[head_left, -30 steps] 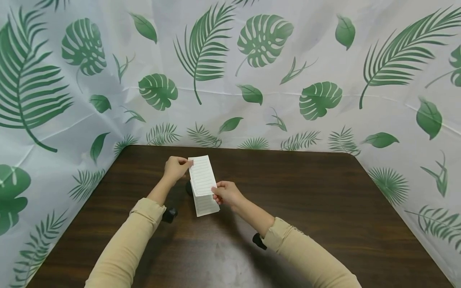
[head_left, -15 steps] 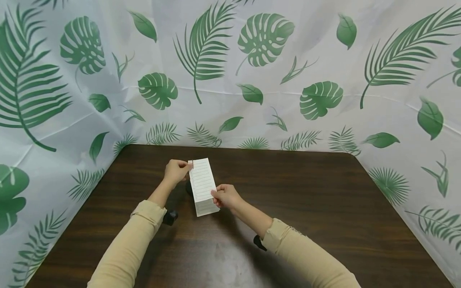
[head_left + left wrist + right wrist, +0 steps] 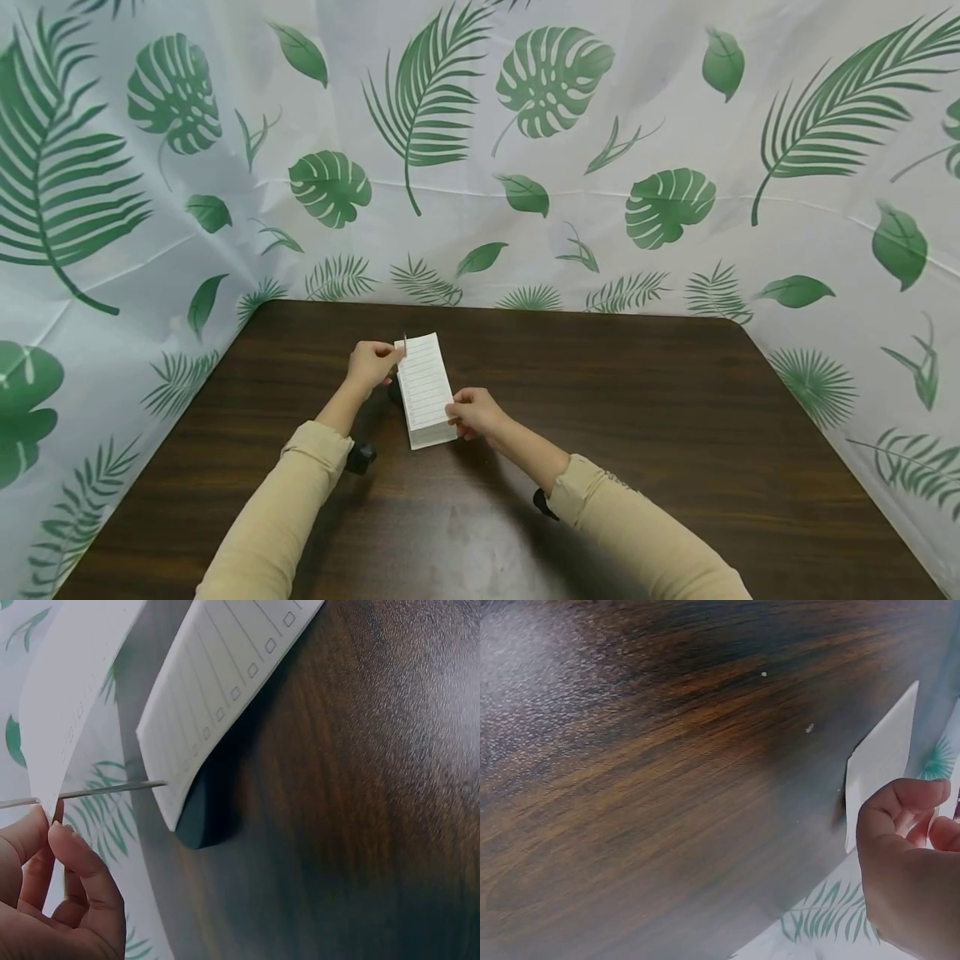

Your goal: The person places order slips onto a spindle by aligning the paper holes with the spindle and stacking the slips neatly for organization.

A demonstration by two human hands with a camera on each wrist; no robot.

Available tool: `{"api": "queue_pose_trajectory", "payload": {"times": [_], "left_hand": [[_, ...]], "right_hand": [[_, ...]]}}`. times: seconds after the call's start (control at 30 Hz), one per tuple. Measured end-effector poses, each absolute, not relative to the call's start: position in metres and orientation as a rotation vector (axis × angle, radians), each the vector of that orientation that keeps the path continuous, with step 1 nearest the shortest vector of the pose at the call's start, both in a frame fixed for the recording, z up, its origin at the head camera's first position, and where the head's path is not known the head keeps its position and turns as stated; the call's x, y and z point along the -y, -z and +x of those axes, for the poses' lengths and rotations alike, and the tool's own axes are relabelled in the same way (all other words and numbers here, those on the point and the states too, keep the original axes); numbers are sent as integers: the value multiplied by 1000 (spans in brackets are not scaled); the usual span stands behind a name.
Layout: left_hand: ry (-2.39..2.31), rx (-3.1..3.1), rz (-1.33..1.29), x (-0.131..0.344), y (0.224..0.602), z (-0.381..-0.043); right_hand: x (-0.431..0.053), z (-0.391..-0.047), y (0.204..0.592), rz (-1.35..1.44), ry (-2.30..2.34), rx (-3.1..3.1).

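A lined checklist sheet [image 3: 424, 382] is held above another lined paper [image 3: 433, 435]. My left hand [image 3: 371, 364] pinches its far left corner between thumb and fingers, while my right hand [image 3: 477, 412] pinches its near right edge. In the left wrist view, a thin metal spike [image 3: 112, 789] passes through the held sheet [image 3: 79, 682] close to my left fingertips. The same spike enters the lower paper [image 3: 217, 682], which lies against a dark base [image 3: 202, 814]. The right wrist view shows pale paper [image 3: 885, 750] beyond my right hand; its grip there is partly hidden.
The dark brown wooden table [image 3: 637, 417] spreads out on all sides of the papers. Behind and to the left hangs a white curtain [image 3: 570, 167] with green leaf prints. Small white specks [image 3: 809, 728] lie on the tabletop.
Both hands have moved down and slightly toward me, lowering the held sheet closer to the lower paper. More of the spike's tip now stands out above the sheet.
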State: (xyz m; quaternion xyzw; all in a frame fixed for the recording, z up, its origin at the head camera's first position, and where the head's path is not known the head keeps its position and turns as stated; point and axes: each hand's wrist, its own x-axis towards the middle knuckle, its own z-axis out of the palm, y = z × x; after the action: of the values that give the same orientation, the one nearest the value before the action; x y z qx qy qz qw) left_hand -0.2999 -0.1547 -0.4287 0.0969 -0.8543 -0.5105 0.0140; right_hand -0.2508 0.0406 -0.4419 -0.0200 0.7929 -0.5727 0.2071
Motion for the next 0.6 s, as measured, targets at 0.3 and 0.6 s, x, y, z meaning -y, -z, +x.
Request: {"api": "queue_pose_trajectory", "payload": {"times": [0.3,0.6], "left_hand": [[1591,2649,350,158,440,-298],[1479,2694,319,156,451,-304]], "right_hand": [[-42,-253,450,-78,1505,-2243],[-49,-258,459,-95,1458,-2199]]}}
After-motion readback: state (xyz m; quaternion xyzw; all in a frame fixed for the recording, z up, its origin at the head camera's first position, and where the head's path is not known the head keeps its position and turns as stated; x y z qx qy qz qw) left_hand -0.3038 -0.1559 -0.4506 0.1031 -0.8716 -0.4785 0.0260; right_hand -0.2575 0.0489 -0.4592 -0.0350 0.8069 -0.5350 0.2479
